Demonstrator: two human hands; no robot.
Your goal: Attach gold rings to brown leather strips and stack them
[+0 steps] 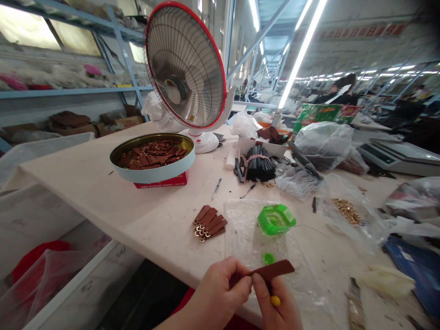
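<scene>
Hands [223, 286], two, hold one brown strip [277, 269]

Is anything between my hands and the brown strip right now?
Nothing visible: the left hand and right hand both hold the brown strip. A yellow tip shows beside the right thumb, apparently not blocking.

One brown strip [279, 269], one fan [185, 66], one round tin [154, 174], one green tub [276, 221], one tiny green cap [268, 259] and two loose pens [216, 188] can be counted; the clumped brown tabs [216, 223] can't really be tallied, tbh.
</scene>
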